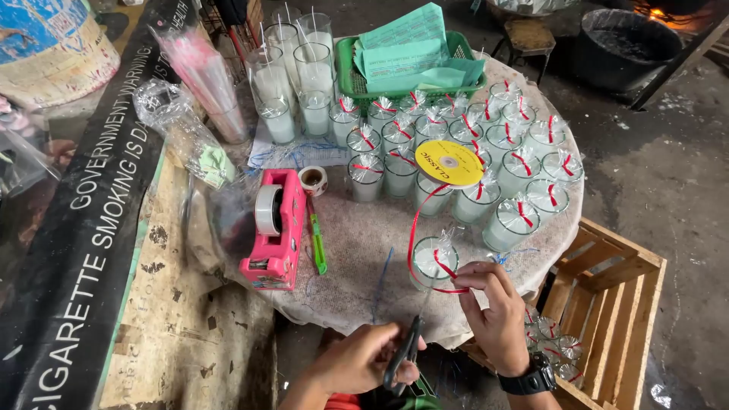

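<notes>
Step in hand, as judged: tying off one wrapped candle glass with ribbon.

Right hand [497,315]: fingers pinched narrow on the red ribbon [414,228] where it crosses the near side of the candle glass [434,262]. The glass stands on the desk [357,258], touching the right fingertips, just beyond and left of that hand. It is covered in clear film gathered at the top.

Left hand [364,361]: closed around black scissors [402,357], blades pointing up toward the glass but apart from the ribbon. Blades appear nearly closed; cannot tell exactly.

Ribbon path: from the pinch it loops up and away from the right hand to a yellow spool [449,163], which lies flat on top of the finished candle glasses [486,152] massed beyond both hands. These each carry a red tie.

Other items: pink tape dispenser [273,228] beyond the left hand; green utility knife [317,243] just beside it; small tape roll [313,180] farther out. Unwrapped tall candles [296,83] and a green basket [414,64] of green papers sit at the far edge. Wooden crate [615,304] to the right of the right hand, below desk level, with a few wrapped glasses in it.

Judgement on next move: ribbon is uncut from the spool. A cut would need the scissors brought up to the strand just past the pinch, with the right hand keeping tension so the wrap does not slacken.
</notes>
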